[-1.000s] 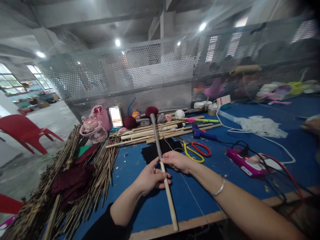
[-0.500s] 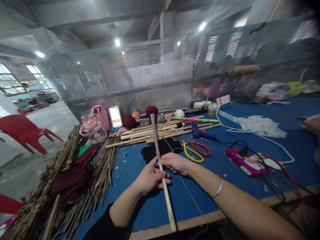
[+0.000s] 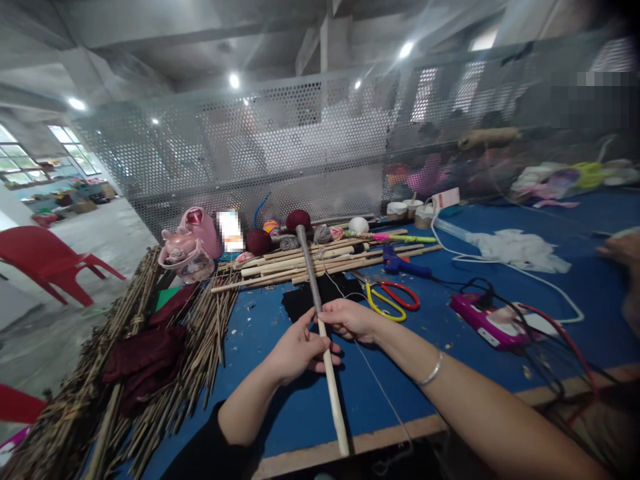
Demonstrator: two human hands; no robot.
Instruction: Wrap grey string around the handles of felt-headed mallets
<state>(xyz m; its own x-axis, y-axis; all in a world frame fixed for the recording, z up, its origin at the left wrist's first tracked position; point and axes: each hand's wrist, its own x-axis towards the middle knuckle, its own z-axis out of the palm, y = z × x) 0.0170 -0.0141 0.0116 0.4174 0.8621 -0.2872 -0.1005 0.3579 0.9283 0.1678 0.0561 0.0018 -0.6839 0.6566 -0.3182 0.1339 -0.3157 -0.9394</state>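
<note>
Between my hands runs a wooden stick, its upper part wrapped in grey yarn and its far end topped by a dark red ball. My left hand is closed around the bare wood, thumb on top. Just above it, my right hand pinches at the lower edge of the grey wrapping. A thin grey yarn trails from near my right hand to the table's front edge. Black cloth lies beneath the stick, and scissors with one yellow and one red handle lie beside it.
Bundled twigs and dark red cloth fill the left side. Wooden sticks and yarn balls lie at the back, near a blue glue gun. A purple power strip with cables sits right. Another person's hand shows far right.
The stick's ball end has shifted slightly left, and its near end has also moved a little left. Both hands keep their hold in nearly the same place.
</note>
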